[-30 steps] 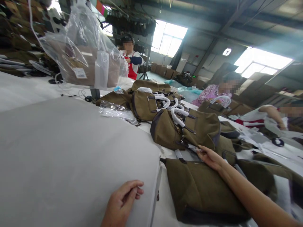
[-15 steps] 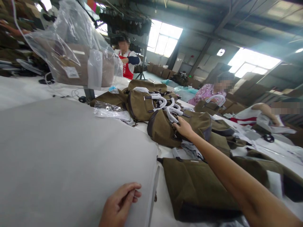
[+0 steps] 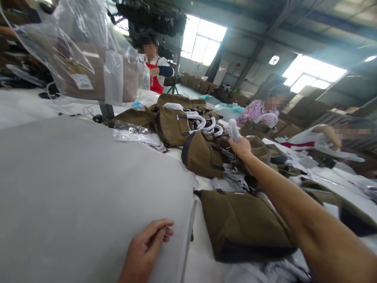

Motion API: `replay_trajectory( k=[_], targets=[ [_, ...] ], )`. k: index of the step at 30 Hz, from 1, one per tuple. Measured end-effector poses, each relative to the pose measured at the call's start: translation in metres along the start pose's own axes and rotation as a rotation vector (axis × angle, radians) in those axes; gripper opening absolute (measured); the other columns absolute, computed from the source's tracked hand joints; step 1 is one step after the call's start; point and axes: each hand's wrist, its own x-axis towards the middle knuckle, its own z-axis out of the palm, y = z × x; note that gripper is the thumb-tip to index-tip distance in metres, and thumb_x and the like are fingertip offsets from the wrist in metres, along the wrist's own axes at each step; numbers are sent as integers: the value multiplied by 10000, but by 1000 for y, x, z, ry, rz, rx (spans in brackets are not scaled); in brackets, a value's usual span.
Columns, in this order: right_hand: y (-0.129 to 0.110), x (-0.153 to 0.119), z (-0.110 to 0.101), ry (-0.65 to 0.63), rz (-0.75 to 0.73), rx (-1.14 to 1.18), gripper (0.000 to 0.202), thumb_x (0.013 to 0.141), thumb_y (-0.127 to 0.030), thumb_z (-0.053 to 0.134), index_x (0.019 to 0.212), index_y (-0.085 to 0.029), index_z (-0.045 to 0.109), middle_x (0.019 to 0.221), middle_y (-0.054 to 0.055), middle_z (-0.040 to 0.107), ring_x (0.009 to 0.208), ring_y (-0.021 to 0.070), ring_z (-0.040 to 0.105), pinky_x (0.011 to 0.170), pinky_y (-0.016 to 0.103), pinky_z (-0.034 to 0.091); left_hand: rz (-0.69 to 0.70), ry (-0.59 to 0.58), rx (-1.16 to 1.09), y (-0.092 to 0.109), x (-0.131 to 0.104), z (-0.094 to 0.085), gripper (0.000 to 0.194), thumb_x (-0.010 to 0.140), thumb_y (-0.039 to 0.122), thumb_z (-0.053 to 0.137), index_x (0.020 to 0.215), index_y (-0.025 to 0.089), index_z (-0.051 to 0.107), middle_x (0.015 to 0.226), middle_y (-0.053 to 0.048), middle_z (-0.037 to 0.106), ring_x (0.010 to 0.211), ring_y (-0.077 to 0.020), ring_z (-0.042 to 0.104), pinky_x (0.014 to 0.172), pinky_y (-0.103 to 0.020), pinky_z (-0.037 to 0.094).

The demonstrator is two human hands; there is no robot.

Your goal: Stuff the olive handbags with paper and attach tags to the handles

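Observation:
My right hand [image 3: 240,147] is closed around the white-wrapped handle [image 3: 234,130] of an olive-brown handbag [image 3: 203,155], on the pile across the table. The handle stands up above my fist. Over the right edge of a large grey sheet [image 3: 88,188], my left hand [image 3: 151,241] has its fingers curled in toward the thumb, and nothing shows in it. A flatter olive bag [image 3: 244,224] with a dark base lies below my right forearm. More olive bags [image 3: 172,125] with wrapped handles are heaped behind the held one.
At the far left stands a brown bag [image 3: 88,78] inside a clear plastic bag. Clear plastic packets [image 3: 135,133] lie beside the sheet. A person in a red apron [image 3: 157,74] and two more people are beyond the table. Further olive bags [image 3: 335,200] lie at the right.
My right hand has moved slightly right and lifted the wrapped handle upright, and the bag under it has shifted. My left hand keeps nearly the same pose. The view has tilted slightly.

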Motion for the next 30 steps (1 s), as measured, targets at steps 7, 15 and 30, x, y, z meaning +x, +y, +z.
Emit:
replay_trajectory(
  k=[7,15,30],
  targets=[
    [-30,-38,-173,444,-131,234,463,946,-514,584,888,-76,722,865,137,736,838,203,669,764,307,483,-29,10,63,13,4,2,348,820,460,648,972,188,803,860,-73,812,774,-243,768,774,-346,640],
    [-66,-176,-309,418,-278,891,384,886,-497,701,758,-137,673,737,31,636,722,162,657,743,311,540,109,36,42,34,-7,17,481,710,576,749,945,158,787,977,-116,807,862,-280,763,784,-371,618],
    [-37,-496,-363,-226,-171,1036,756,822,-869,486,717,-160,725,609,28,603,529,123,527,457,213,407,573,-95,-85,143,-295,55,303,970,416,607,1092,170,735,1051,-70,764,985,-211,712,864,-300,573]
  ],
)
